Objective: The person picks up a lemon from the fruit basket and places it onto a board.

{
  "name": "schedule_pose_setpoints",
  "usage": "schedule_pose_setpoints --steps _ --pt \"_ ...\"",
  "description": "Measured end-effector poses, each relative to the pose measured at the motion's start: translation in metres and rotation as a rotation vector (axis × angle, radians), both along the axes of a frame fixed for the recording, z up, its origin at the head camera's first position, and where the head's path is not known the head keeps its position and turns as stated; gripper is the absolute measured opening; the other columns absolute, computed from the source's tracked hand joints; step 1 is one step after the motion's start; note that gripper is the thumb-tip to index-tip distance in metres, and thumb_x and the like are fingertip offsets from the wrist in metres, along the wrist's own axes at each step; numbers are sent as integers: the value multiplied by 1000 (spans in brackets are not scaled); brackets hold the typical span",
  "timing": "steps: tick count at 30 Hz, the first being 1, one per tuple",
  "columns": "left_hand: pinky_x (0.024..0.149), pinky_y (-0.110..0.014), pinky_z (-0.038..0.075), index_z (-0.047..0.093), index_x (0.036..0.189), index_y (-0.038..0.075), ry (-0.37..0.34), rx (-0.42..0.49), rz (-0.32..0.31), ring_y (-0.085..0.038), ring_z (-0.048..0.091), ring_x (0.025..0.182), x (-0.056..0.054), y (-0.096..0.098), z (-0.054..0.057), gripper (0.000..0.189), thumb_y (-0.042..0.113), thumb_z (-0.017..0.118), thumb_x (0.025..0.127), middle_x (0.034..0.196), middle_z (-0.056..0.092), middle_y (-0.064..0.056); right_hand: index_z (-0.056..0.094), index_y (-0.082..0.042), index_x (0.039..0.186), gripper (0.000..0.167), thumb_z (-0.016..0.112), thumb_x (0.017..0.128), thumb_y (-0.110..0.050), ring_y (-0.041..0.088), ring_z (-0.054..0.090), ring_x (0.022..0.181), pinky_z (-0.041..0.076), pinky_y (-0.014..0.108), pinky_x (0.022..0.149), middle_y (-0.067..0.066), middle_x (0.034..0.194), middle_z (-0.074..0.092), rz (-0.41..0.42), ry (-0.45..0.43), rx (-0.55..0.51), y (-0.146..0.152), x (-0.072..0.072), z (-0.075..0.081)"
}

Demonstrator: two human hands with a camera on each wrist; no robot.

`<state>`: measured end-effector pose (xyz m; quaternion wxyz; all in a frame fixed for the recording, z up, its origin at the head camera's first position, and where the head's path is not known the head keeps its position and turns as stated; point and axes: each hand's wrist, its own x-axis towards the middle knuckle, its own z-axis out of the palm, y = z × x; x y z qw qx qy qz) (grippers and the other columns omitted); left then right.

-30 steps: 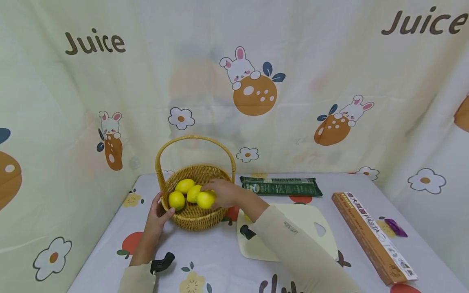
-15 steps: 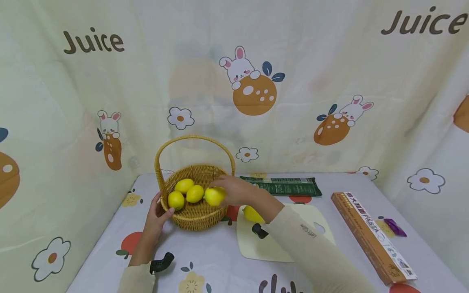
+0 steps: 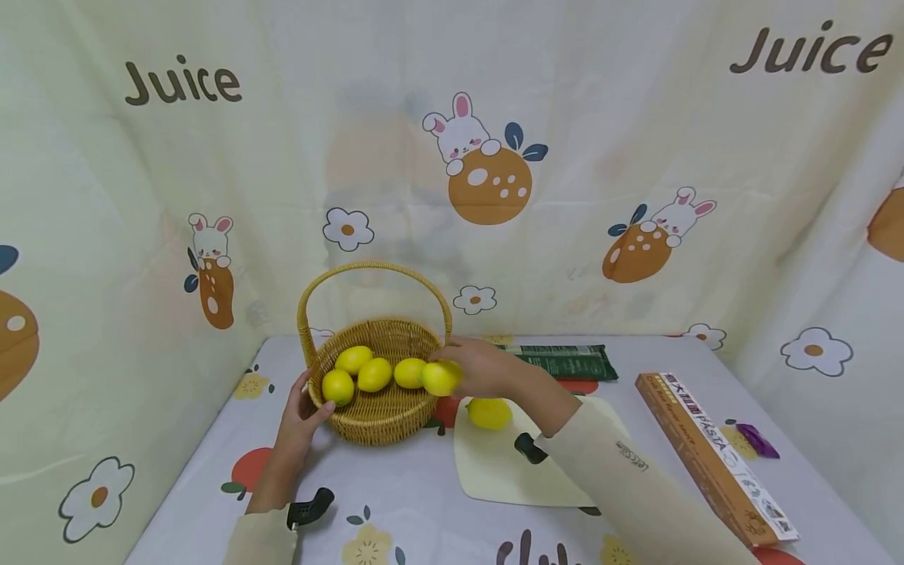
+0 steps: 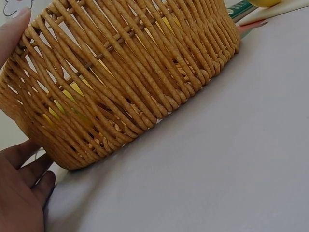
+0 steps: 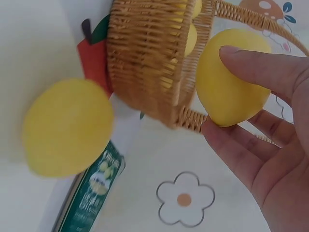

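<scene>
My left hand (image 3: 300,424) holds the wicker basket (image 3: 381,428) by its left side, thumb at the rim and fingers against the outer wall. Inside the basket several yellow lemons (image 3: 374,375) lie in a loose row. In my right hand (image 3: 483,367) I pinch another lemon (image 5: 231,77) between thumb and fingers, at the basket's right rim. A further lemon (image 3: 490,413) rests on the cream cutting board (image 3: 515,475) below my right wrist.
Behind the board lies a dark green packet (image 3: 575,362), partly covered by my right arm. A long pasta box (image 3: 713,459) and a small purple packet (image 3: 757,441) lie on the right. The basket's tall handle (image 3: 374,265) arches over its opening. A patterned curtain hangs behind the table.
My right hand has moved right with its lemon, from inside the basket to the right rim. Another lemon in the basket and the one on the board now show. The left hand stays put.
</scene>
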<state>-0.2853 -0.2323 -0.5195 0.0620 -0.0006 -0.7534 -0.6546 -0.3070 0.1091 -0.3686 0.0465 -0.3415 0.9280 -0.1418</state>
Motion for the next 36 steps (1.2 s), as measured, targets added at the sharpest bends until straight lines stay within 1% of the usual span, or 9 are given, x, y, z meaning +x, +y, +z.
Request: schedule_pose_setpoints --steps 2,5,11,16,20,25,28,35,36 --pt "114 -49 20 11 157 27 -2 -4 3 -32 23 143 0 0 1 83 30 66 94 158 19 -17 60 -22 132 59 81 77 -17 20 52 109 44 41 96 -2 124 55 -2 15 5 7 2 -1" --pt "114 -49 20 11 157 27 -8 -5 5 -32 23 143 1 1 2 83 31 66 94 159 19 -16 61 -22 130 58 83 76 -17 18 52 105 45 40 94 -3 120 56 -20 29 5 18 5 -4" --pt "114 -49 20 10 157 27 -11 4 -6 -32 22 143 2 2 2 84 31 65 94 159 18 -16 63 -21 128 58 85 74 -13 20 52 107 45 42 95 -2 122 57 -47 10 -37 38 7 -14" --pt "114 -49 21 10 157 29 -21 2 -1 -32 23 143 3 3 3 84 32 66 94 159 19 -15 62 -21 129 58 84 76 -12 23 52 112 45 45 97 -1 126 56 -98 -12 -43 53 9 -17" --pt "114 -48 20 9 157 27 -40 12 -7 -32 22 144 5 3 9 85 30 66 94 159 18 -16 62 -21 130 60 84 75 -12 22 53 110 46 44 97 -2 126 56 -137 -12 -34 65 10 -22" --pt "114 -50 19 9 157 21 -55 17 -19 -35 20 144 15 7 24 84 26 65 95 159 16 -19 63 -21 128 59 84 74 -12 22 52 107 47 46 95 0 124 55 -170 -21 -52 79 12 -31" --pt "114 -50 19 9 157 20 -57 7 -21 -35 20 144 20 9 30 84 26 64 95 159 16 -20 63 -21 127 58 84 74 -11 21 52 104 47 47 94 -1 121 56 -190 -40 -74 86 15 -35" --pt "114 -50 19 8 157 21 -61 4 -24 -35 20 144 21 10 31 84 27 64 95 159 15 -20 64 -17 124 55 83 73 -9 21 53 101 46 48 92 -1 116 59 -179 -2 -96 103 22 -41" --pt "114 -50 19 8 157 22 -56 3 -20 -34 20 144 18 9 27 84 28 64 95 159 16 -19 64 -17 124 55 83 73 -9 21 53 102 47 48 92 -1 116 59 -183 -1 -97 105 22 -42"
